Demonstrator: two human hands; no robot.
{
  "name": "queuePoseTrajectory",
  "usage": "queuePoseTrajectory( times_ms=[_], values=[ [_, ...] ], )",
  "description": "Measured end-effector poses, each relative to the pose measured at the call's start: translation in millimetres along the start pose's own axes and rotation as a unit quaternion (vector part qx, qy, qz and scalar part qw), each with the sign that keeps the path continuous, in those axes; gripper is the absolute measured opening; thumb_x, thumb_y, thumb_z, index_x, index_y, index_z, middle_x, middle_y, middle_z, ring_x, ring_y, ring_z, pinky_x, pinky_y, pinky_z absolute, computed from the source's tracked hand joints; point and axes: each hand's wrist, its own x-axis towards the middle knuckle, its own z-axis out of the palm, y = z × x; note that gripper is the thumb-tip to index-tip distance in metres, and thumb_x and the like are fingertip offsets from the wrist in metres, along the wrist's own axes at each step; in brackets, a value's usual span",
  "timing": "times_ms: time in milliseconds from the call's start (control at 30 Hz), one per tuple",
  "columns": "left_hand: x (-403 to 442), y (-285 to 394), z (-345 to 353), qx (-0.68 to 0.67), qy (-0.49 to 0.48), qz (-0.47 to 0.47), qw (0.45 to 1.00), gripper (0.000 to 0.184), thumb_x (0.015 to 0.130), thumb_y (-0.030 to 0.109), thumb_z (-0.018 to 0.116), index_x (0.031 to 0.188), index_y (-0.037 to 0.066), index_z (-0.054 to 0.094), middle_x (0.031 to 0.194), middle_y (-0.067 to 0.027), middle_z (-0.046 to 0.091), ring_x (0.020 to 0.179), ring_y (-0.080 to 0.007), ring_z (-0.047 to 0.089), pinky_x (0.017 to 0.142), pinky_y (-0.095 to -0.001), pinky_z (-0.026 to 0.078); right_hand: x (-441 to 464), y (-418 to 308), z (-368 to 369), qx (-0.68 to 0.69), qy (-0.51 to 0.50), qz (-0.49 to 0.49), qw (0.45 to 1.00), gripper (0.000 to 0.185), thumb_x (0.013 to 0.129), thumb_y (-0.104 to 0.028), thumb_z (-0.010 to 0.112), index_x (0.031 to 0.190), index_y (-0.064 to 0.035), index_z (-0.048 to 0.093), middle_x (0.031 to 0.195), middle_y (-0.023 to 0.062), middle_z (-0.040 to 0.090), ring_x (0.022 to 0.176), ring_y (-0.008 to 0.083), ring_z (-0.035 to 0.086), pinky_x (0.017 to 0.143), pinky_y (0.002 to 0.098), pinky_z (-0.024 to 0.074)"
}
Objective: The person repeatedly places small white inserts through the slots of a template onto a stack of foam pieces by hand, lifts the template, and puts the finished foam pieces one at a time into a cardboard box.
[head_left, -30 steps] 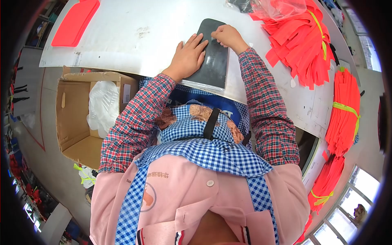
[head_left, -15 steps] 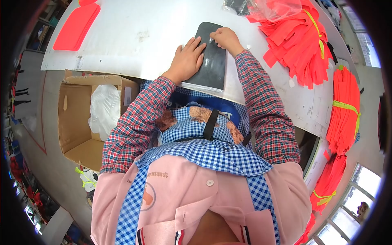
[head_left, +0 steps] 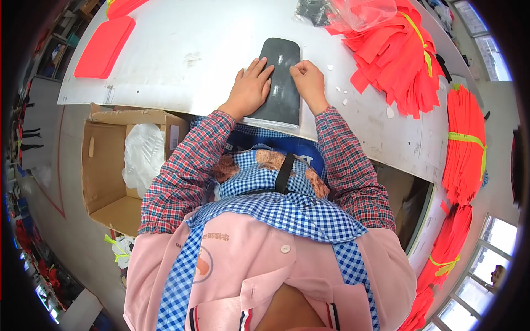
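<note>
The left hand [head_left: 249, 91] presses flat, fingers spread, on the dark board [head_left: 280, 83]; the right hand's [head_left: 309, 83] fingertips press together at its edge.

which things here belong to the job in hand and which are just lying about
In use:
- black pad
- left hand
- right hand
- white table

Apparently just lying about:
- red strips
- red stack
- cardboard box
- plastic bag

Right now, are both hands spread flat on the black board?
No, the left hand is spread partly over the black board, but the right hand is curled at its edge.
</note>
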Motion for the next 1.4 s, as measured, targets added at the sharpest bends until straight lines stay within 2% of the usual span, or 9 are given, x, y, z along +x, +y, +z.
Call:
queuePoseTrajectory(
  times_ms=[300,600,733,833,933,1133,1233,1367,1400],
  values=[
    [0.6,-1.8,1.3,-0.026,0.043,0.022,0.998,0.041,0.093,0.014,0.049,0.134,0.006,0.051,0.142,-0.0196,0.045,0.134,-0.0385,0.038,0.107,-0.0501,0.034,-23.5,-22.3,2.3,-0.055,0.142,-0.231,0.961,0.016,0.084,-0.02,0.063,0.084,-0.0039,0.062,0.098,0.018,0.064,0.091,0.0338,0.061,0.079,0.041,0.0481],
    [2.5,0.3,-6.5,-0.057,0.125,0.045,0.989,0.034,0.089,0.007,0.054,0.123,0.002,0.058,0.128,-0.0204,0.055,0.122,-0.04,0.049,0.101,-0.0444,0.04,-28.7,0.0,1.9,0.124,-0.11,0.028,0.986,0.018,0.082,-0.021,0.068,0.086,-0.004,0.065,0.077,0.0091,0.066,0.072,0.0173,0.06,0.068,0.0313,0.0476],
    [-4.8,6.4,-32.2,-0.121,0.162,-0.059,0.978,0.023,0.087,0.004,0.057,0.109,0.0,0.062,0.106,-0.0157,0.061,0.101,-0.0331,0.057,0.09,-0.0401,0.046,-20.8,2.8,-17.5,0.147,0.078,-0.03,0.986,0.016,0.084,-0.018,0.068,0.086,-0.0018,0.065,0.078,0.0062,0.065,0.075,0.0121,0.058,0.07,0.0288,0.0467],
    [-13.4,17.7,-50.6,-0.26,-0.017,-0.139,0.955,0.026,0.088,0.014,0.063,0.11,0.001,0.063,0.104,-0.0149,0.062,0.095,-0.0302,0.059,0.083,-0.037,0.049,-8.9,24.6,-36.6,0.31,0.131,0.038,0.941,0.013,0.086,-0.014,0.067,0.087,-0.001,0.064,0.084,0.0051,0.065,0.078,0.0117,0.058,0.071,0.0267,0.0464],
    [-16.7,33.5,-56.9,-0.145,-0.091,-0.043,0.984,0.033,0.081,0.019,0.073,0.107,0.0,0.065,0.096,-0.0145,0.063,0.086,-0.0308,0.061,0.078,-0.0377,0.051,-26.0,10.4,-57.4,0.471,0.092,0.128,0.868,0.013,0.089,-0.014,0.063,0.091,-0.0008,0.063,0.085,0.0051,0.064,0.082,0.0133,0.06,0.073,0.0268,0.0482],
    [-4.5,27.3,-47.6,-0.117,-0.142,-0.036,0.982,0.028,0.079,0.014,0.072,0.102,-0.001,0.067,0.093,-0.0164,0.065,0.086,-0.032,0.064,0.078,-0.0383,0.051,-72.1,-24.4,-70.8,0.638,-0.064,0.228,0.732,0.01,0.092,-0.015,0.056,0.095,-0.0054,0.06,0.09,0.0044,0.066,0.08,0.0132,0.064,0.098,0.0538,0.0473],
    [0.9,20.8,-44.9,-0.112,-0.134,-0.03,0.984,0.02,0.081,0.01,0.067,0.097,-0.002,0.068,0.09,-0.0177,0.067,0.083,-0.0333,0.065,0.077,-0.0392,0.051,-87.6,-20.7,-64.9,0.668,-0.132,0.236,0.694,0.027,0.094,-0.019,0.055,0.113,-0.0006,0.053,0.111,0.0125,0.061,0.104,0.0272,0.062,0.096,0.0546,0.0502],
    [5.7,26.2,-47.4,-0.106,-0.121,-0.041,0.986,0.014,0.081,0.005,0.062,0.09,-0.002,0.07,0.086,-0.0212,0.068,0.08,-0.036,0.067,0.074,-0.0418,0.053,-101.0,-38.0,-54.4,0.67,-0.187,0.237,0.678,0.011,0.095,-0.014,0.051,0.098,-0.0073,0.059,0.093,0.0022,0.066,0.084,0.0157,0.065,0.101,0.0685,0.0366],
    [6.8,28.0,-50.7,-0.098,-0.129,-0.045,0.986,0.014,0.081,0.005,0.062,0.089,-0.002,0.07,0.085,-0.0221,0.068,0.079,-0.0365,0.067,0.073,-0.042,0.053,-100.1,-31.8,-46.9,0.653,-0.188,0.247,0.691,0.012,0.094,-0.016,0.053,0.1,-0.0073,0.058,0.103,0.0062,0.064,0.09,0.0187,0.065,0.099,0.0626,0.0432]
  ],
)
